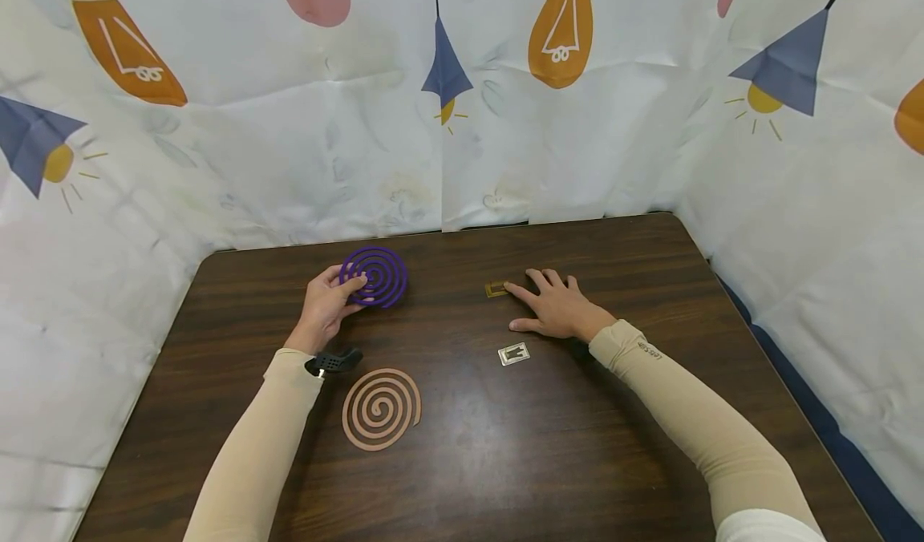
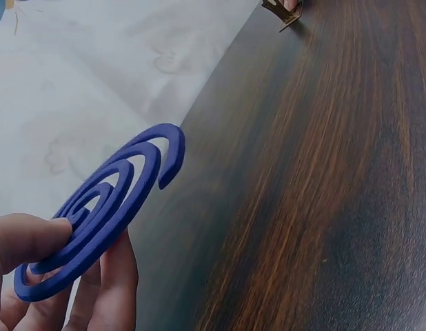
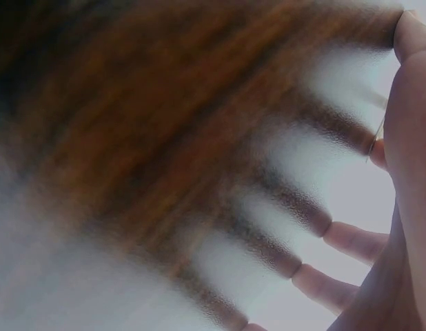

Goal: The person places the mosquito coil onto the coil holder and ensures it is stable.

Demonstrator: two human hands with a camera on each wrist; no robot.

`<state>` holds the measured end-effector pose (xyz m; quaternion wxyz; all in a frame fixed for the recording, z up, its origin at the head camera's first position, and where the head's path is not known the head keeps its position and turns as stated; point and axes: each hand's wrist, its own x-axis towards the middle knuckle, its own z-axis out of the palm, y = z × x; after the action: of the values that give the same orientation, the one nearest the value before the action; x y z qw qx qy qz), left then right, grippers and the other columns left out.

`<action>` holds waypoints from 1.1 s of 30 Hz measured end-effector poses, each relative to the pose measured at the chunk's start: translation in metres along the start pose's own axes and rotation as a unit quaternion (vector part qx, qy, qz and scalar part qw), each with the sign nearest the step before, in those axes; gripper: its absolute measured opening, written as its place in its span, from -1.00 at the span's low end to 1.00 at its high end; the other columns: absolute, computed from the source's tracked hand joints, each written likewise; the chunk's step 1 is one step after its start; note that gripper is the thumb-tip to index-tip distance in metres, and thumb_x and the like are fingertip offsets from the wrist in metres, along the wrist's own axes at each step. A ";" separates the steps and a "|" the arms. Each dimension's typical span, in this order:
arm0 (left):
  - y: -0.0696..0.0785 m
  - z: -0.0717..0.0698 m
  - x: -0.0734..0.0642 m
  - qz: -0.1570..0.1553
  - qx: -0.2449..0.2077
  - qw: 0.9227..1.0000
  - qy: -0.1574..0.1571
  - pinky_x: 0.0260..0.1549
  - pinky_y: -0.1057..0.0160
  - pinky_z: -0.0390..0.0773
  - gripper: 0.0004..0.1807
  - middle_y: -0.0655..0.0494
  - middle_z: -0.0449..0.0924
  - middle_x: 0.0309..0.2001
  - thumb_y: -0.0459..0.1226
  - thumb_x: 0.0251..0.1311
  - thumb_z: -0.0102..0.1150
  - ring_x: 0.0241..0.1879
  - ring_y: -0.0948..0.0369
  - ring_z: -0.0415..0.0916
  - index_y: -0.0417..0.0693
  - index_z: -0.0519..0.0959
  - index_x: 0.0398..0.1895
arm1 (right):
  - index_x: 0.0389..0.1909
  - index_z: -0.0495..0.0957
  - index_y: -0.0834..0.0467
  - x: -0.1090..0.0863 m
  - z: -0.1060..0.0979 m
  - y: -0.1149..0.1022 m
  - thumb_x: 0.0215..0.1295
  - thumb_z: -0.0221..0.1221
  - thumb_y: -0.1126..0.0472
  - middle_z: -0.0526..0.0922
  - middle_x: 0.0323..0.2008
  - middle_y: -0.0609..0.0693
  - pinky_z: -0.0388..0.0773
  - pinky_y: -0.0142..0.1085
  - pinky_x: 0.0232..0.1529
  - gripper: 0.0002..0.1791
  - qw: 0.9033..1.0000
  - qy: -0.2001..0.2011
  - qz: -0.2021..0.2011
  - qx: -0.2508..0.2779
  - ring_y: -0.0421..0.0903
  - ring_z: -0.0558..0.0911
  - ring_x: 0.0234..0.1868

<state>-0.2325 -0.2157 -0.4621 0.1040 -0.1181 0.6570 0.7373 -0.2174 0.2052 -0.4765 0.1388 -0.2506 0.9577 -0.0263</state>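
My left hand [image 1: 322, 305] holds a purple mosquito coil [image 1: 404, 276] over the table's far left part. In the left wrist view the coil [image 2: 175, 152] tilts, with the thumb on its centre and fingers beneath. My right hand [image 1: 559, 308] is spread palm down, fingertips touching the table. Its index fingertip lies on a small gold-coloured metal coil stand [image 1: 494, 289], whose upright part shows in the left wrist view. Nearer to me lies a silver metal stand [image 1: 514, 354]. An orange-tan mosquito coil [image 1: 418, 406] lies flat by the left forearm.
The dark wood-grain table [image 1: 462, 486] has its far edge against a white printed cloth [image 1: 404, 173] that also hangs along both sides. A black band [image 1: 335, 362] sits on the left wrist. Dark blue fabric [image 1: 801, 390] shows beyond the right edge.
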 end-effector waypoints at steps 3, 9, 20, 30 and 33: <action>0.000 0.002 0.000 0.002 -0.004 1.000 -0.002 -0.35 0.38 0.76 -0.52 0.35 0.76 -0.21 -0.32 0.41 0.26 -0.38 0.34 0.76 -0.15 0.36 0.31 | 0.67 -0.04 -0.29 0.000 0.000 0.000 0.43 -0.09 -0.51 0.00 0.65 0.23 0.19 0.49 0.43 -0.11 1.000 0.001 0.000 -0.002 0.33 0.10 0.63; -0.001 0.006 0.002 0.003 0.009 1.000 -0.001 -0.34 0.37 0.77 -0.63 0.35 0.77 -0.25 -0.32 0.42 0.25 -0.41 0.33 0.76 -0.09 0.41 0.20 | 0.67 -0.03 -0.28 0.000 0.001 0.000 0.43 -0.09 -0.51 0.02 0.64 0.23 0.21 0.49 0.42 -0.11 1.000 0.005 -0.002 -0.005 0.34 0.11 0.62; 0.001 0.011 0.004 0.002 0.016 1.000 -0.008 -0.37 0.37 0.76 -0.63 0.39 0.77 -0.27 -0.32 0.41 0.26 -0.36 0.37 0.76 -0.09 0.41 0.19 | 0.67 -0.03 -0.29 0.001 0.003 0.002 0.43 -0.10 -0.52 0.01 0.65 0.23 0.19 0.48 0.42 -0.11 1.000 0.003 0.000 -0.004 0.33 0.10 0.62; 0.004 0.017 0.003 0.005 0.026 1.000 -0.008 -0.37 0.37 0.76 -0.62 0.37 0.77 -0.28 -0.32 0.39 0.29 -0.38 0.36 0.76 -0.11 0.41 0.18 | 0.67 -0.04 -0.29 0.001 0.002 0.001 0.44 -0.10 -0.52 0.00 0.65 0.23 0.19 0.49 0.42 -0.11 1.000 -0.002 0.001 -0.004 0.33 0.09 0.63; 0.005 0.019 0.002 0.006 0.026 1.000 -0.008 -0.36 0.37 0.77 -0.61 0.36 0.77 -0.27 -0.32 0.38 0.30 -0.36 0.35 0.77 -0.12 0.42 0.18 | 0.67 -0.05 -0.29 0.001 0.001 0.000 0.43 -0.11 -0.52 -0.02 0.66 0.22 0.18 0.49 0.43 -0.11 1.000 -0.006 0.001 -0.004 0.33 0.08 0.63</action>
<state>-0.2366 -0.1974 -0.4557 0.1080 -0.1058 0.6761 0.7212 -0.2182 0.2051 -0.4781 0.1438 -0.2501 0.9572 -0.0209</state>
